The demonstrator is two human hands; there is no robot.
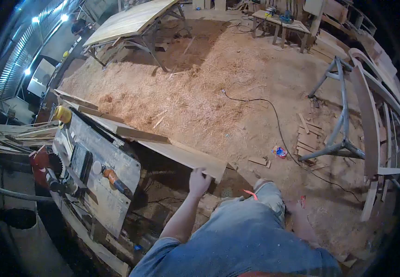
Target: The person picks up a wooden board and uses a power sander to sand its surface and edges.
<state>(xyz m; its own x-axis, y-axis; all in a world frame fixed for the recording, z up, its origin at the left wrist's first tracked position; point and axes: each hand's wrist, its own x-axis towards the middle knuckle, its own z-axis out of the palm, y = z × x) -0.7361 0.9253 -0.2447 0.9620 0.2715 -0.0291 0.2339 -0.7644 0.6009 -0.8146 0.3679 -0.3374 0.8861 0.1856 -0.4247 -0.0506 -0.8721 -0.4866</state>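
Note:
My left hand (200, 181) is at the near end of a long wooden board (186, 156), its fingers bent over the board's edge. The board runs from there up and left, past the metal-topped bench. My right hand (294, 207) hangs beside my right leg; it is dark and blurred, and its fingers cannot be made out. On the bench (128, 173) to the left lie an orange-and-black power tool (115, 180) and a red saw with a toothed round blade (47, 165).
A large wooden tabletop (128, 21) stands on trestles at the back. Wood shavings (163, 92) cover the floor. A black cable (278, 122) crosses it on the right, near a metal stand (343, 106) and curved wooden pieces (366, 120). A person (76, 27) is far back left.

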